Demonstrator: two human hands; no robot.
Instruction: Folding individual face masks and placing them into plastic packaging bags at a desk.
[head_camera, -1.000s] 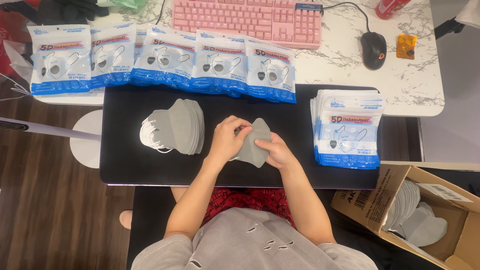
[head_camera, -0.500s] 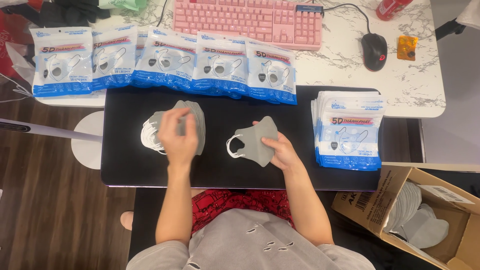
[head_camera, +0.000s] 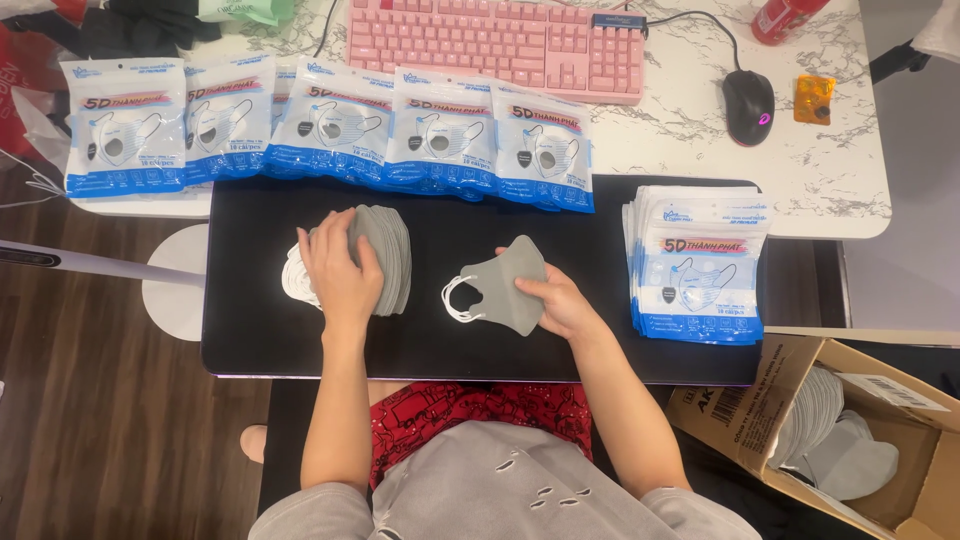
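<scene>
My left hand (head_camera: 338, 272) rests flat on a fanned stack of grey face masks (head_camera: 388, 255) with white ear loops, on the left part of a black board (head_camera: 430, 345). My right hand (head_camera: 560, 305) holds a single folded grey mask (head_camera: 502, 285) by its right edge. That mask lies on the board's middle, its white loops pointing left.
A row of packed mask bags (head_camera: 330, 125) lies along the board's far edge. A stack of empty bags (head_camera: 695, 265) sits at the right. A cardboard box (head_camera: 850, 440) with grey masks stands lower right. Pink keyboard (head_camera: 495, 45) and black mouse (head_camera: 748, 105) lie on the white table.
My left hand left the single mask and moved left onto the stack, settling flatter on it. My right hand stayed on the single mask, which now lies flatter on the board.
</scene>
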